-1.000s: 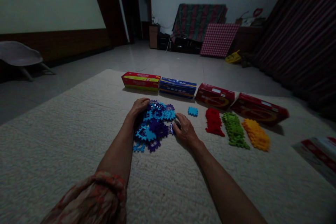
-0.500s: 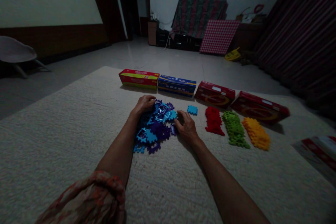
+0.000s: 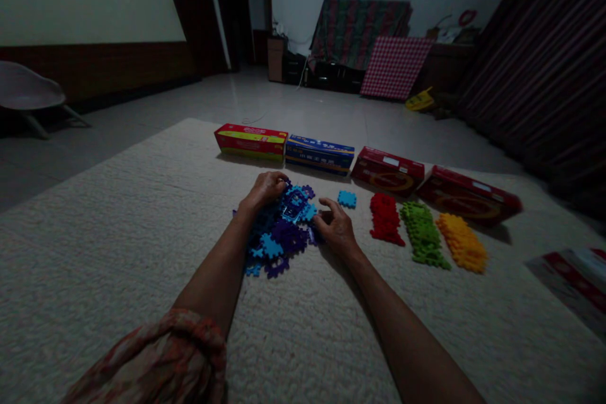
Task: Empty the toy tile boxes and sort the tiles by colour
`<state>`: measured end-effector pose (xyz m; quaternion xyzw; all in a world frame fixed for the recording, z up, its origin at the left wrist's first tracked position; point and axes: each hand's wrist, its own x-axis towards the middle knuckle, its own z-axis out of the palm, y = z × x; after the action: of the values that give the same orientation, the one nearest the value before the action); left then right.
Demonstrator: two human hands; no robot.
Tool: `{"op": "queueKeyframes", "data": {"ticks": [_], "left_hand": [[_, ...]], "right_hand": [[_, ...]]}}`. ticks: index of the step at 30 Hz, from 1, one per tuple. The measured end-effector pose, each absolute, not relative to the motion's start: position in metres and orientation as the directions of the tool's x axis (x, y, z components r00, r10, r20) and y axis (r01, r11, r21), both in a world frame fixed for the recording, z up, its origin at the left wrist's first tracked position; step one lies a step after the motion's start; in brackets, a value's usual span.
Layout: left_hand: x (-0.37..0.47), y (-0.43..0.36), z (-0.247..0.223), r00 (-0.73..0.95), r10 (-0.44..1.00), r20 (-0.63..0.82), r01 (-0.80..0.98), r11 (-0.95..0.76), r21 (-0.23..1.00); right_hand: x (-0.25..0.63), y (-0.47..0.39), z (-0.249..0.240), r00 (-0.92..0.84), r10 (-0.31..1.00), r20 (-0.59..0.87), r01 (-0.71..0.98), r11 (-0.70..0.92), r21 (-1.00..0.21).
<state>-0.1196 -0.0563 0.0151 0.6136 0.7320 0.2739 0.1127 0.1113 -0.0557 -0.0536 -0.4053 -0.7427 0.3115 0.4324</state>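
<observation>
A loose pile of blue and purple notched plastic building pieces (image 3: 288,237) lies on the pale mat between my hands. My left hand (image 3: 266,190) rests at the pile's far left edge with its fingers curled in. Its fingertips meet a purple piece, but what they grip is hidden. On the pile's right side is my right hand (image 3: 337,227), open, thumb and fingers apart, close to a light blue piece (image 3: 309,212). Just beyond it a single light blue piece (image 3: 347,199) lies flat by itself.
Red pieces (image 3: 386,219), green pieces (image 3: 423,233) and yellow pieces (image 3: 461,243) lie in separate rows to the right. Behind stand a red-and-yellow box (image 3: 250,142), a blue box (image 3: 319,154) and two dark red boxes (image 3: 388,169). A chair (image 3: 31,88) stands far left.
My left hand has shifted slightly right, its fingers curling more at the pile's edge. Some blue and purple pieces have moved within the pile. My right hand has barely moved.
</observation>
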Motion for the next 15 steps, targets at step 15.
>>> {"op": "queueKeyframes", "data": {"ticks": [15], "left_hand": [[-0.083,-0.066,0.029,0.317,0.948,-0.026,0.907,-0.295,0.301]], "right_hand": [[0.110,-0.050,-0.057,-0.483,0.766,0.424,0.413,0.626,-0.661]]}}
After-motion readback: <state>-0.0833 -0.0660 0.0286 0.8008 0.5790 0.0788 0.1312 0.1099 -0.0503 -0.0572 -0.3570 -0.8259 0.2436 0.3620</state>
